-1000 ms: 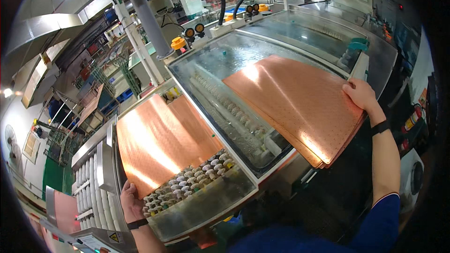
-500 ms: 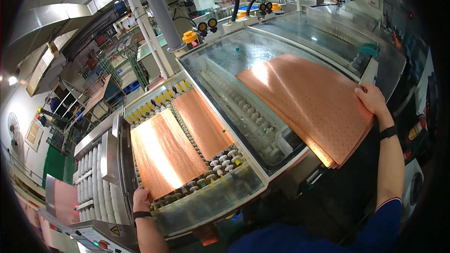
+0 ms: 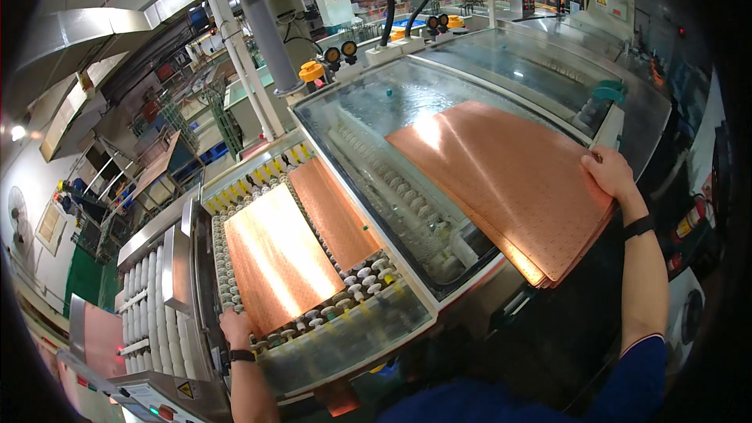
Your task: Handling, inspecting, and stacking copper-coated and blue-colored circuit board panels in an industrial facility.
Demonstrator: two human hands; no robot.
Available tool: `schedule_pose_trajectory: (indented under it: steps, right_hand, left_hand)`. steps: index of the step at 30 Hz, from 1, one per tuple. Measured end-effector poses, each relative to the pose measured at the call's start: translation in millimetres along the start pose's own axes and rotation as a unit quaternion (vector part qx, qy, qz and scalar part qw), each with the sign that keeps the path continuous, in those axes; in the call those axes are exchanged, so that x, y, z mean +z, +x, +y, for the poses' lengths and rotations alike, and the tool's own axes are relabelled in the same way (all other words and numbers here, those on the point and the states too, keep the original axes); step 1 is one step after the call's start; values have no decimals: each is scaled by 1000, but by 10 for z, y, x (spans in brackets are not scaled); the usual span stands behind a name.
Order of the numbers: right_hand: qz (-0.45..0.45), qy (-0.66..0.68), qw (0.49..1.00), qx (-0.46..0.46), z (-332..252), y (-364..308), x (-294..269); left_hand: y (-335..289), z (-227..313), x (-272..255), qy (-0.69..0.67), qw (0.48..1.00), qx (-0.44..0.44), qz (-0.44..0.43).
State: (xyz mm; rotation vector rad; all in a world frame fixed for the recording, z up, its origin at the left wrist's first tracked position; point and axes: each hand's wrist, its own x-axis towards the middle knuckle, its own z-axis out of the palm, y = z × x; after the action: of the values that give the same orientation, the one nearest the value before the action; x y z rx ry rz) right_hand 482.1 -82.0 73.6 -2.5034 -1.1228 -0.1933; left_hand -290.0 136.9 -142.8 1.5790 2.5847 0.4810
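Observation:
My right hand (image 3: pixel 610 173) is closed on the right corner of a stack of copper sheets (image 3: pixel 501 180), thumb on top. The sheets are thin, dotted with small marks and slightly fanned; they lie over a glass cover (image 3: pixel 376 102) and jut past its near edge. On the left, a single copper sheet (image 3: pixel 282 254) lies flat on the conveyor rollers (image 3: pixel 360 282). My left hand (image 3: pixel 236 329) is at its near left corner, fingers loosely apart beside the edge and partly hidden. Another copper sheet (image 3: pixel 333 215) lies to its right, running toward the glass cover.
Left of the conveyor stands a unit with white rollers (image 3: pixel 160 305) and a pink-tinted panel (image 3: pixel 102 337). Gauges (image 3: pixel 341 52) and a yellow-orange knob (image 3: pixel 311 71) rise behind the glass cover. A grey pipe (image 3: pixel 270 23) stands upright behind the conveyor.
The single sheet has shifted right on the rollers, away from the left-hand unit, and my left hand's hold on its corner has loosened. The second sheet has slid farther toward the glass cover.

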Motion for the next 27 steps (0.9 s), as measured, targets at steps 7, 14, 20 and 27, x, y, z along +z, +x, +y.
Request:
schedule_pose_trajectory:
  steps: [7,14,20,27]
  right_hand:
    - [-2,34,999,5,63,-95,-57]
    - [-60,-187,961,-196,-500,-508,88]
    - [-30,-65,978,-195,-801,-924,-2]
    - [-129,-11,960,-248,-726,-893,-110]
  left_hand:
    - [-6,233,324,-220,944,241,-45]
    - [-1942,1994,-1148,-482,778,117,-385]
    - [-2347,2568,-993,-615,500,41,-609]
    - [-2711,2671,-883,-488,646,426,-405]
